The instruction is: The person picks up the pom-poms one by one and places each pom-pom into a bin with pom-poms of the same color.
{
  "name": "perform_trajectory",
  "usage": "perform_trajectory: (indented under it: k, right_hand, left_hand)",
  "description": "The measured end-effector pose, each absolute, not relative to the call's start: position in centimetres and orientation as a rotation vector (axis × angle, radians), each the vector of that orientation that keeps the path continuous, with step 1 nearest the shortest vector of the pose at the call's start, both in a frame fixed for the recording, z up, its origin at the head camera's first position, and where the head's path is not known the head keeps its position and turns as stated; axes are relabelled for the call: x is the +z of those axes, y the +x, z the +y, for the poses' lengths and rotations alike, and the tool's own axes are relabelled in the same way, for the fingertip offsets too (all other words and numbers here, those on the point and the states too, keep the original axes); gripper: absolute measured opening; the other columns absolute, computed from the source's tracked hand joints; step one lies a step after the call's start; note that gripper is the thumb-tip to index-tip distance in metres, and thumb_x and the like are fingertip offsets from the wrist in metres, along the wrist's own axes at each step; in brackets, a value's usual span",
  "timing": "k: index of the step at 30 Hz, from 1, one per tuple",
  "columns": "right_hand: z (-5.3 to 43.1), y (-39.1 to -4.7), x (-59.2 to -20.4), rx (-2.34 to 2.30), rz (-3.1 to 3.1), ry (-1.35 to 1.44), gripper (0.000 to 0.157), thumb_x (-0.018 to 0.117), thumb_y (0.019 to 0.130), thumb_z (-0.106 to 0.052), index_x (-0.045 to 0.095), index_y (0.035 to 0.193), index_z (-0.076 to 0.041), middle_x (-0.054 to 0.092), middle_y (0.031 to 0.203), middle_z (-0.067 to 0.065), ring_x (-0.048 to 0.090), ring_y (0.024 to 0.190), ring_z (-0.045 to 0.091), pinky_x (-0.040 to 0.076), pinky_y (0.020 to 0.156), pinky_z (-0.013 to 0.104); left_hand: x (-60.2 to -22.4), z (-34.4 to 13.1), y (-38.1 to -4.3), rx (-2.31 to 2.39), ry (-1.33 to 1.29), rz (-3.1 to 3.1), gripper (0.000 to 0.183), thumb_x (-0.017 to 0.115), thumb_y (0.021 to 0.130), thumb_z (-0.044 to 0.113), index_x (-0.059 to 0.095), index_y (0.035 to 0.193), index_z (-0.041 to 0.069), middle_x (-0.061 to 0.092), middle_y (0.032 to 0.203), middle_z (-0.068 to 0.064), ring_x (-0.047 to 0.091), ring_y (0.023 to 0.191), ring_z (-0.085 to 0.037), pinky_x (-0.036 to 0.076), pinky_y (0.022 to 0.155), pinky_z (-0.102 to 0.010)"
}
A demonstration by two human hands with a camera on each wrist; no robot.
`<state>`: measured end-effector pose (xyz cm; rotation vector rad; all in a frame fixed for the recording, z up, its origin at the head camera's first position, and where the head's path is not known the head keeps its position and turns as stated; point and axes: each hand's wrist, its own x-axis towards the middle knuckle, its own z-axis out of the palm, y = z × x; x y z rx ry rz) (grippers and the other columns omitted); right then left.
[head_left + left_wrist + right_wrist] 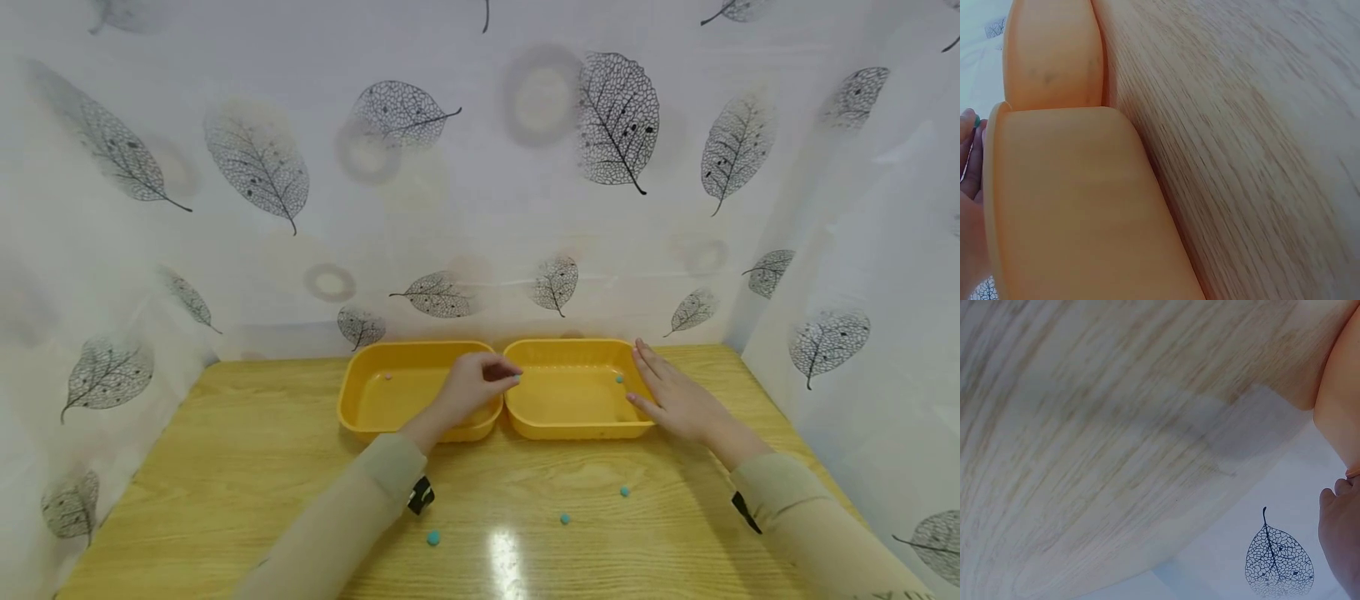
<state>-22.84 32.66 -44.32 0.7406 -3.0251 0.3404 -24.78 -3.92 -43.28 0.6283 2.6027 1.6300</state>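
My left hand (pixel 467 385) is over the inner edges of two yellow trays. Between its thumb and fingertips it pinches a small teal bead (pixel 517 378), which also shows as a green-blue spot (pixel 977 122) in the left wrist view. Below and left is the left tray (pixel 420 433), with a tiny pink bead (pixel 388 377) inside. My right hand (pixel 681 407) lies with straight fingers against the right end of the right tray (pixel 577 432). Another teal bead (pixel 619 379) lies in that tray. In the right wrist view, the fingers touch the tray's orange-looking wall (pixel 1342 381).
On the wooden table (pixel 225 492), in front of the trays, lie a larger teal bead (pixel 433 538) and two smaller teal beads, one near the middle (pixel 565 519) and one further right (pixel 624 492). A leaf-patterned white curtain (pixel 480 192) hangs behind and at both sides.
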Motion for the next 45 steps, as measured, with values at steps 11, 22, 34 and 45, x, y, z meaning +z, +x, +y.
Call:
perform_trajectory:
  k: [11, 22, 34, 45]
  right_hand:
    - [32.7, -23.0, -44.3, 0.311, -3.048, 0.731, 0.083, 0.048, 0.112, -0.043, 0.013, 0.166, 0.009, 0.008, 0.176, 0.030, 0.018, 0.161, 0.052, 0.025, 0.128, 0.067]
    - [32.9, -23.1, -44.4, 0.304, -3.054, 0.733, 0.083, 0.047, 0.112, -0.044, 0.011, 0.167, 0.007, 0.008, 0.176, 0.029, 0.018, 0.161, 0.052, 0.025, 0.128, 0.067]
    - [32.8, -23.0, -44.3, 0.309, -3.062, 0.722, 0.084, 0.047, 0.112, -0.044, 0.011, 0.167, 0.008, 0.007, 0.176, 0.029, 0.017, 0.161, 0.052, 0.025, 0.128, 0.068]
    - [32.7, -22.9, -44.3, 0.317, -3.048, 0.730, 0.083, 0.048, 0.112, -0.043, 0.012, 0.167, 0.008, 0.009, 0.176, 0.030, 0.018, 0.160, 0.052, 0.025, 0.128, 0.068]
  left_hand:
    - [-43.9, -2.8, -25.6, 1.628, 0.664, 2.554, 0.014, 0.078, 0.096, 0.004, 0.081, 0.109, 0.000, 0.081, 0.106, -0.016, 0.075, 0.093, -0.023, 0.064, 0.081, -0.023]
    - [-43.9, -2.7, -25.6, 1.610, 0.655, 2.560, 0.014, 0.080, 0.094, 0.006, 0.081, 0.108, 0.001, 0.081, 0.102, -0.014, 0.072, 0.085, -0.015, 0.059, 0.075, -0.016]
    - [-43.6, -3.5, -24.9, 1.664, 0.667, 2.521, 0.013, 0.079, 0.094, 0.003, 0.080, 0.107, 0.000, 0.081, 0.108, -0.017, 0.076, 0.094, -0.023, 0.063, 0.083, -0.021]
    - [-43.4, -5.6, -23.4, 1.609, 0.708, 2.537, 0.013, 0.078, 0.095, 0.004, 0.080, 0.107, -0.001, 0.081, 0.106, -0.017, 0.075, 0.092, -0.020, 0.060, 0.081, -0.016]
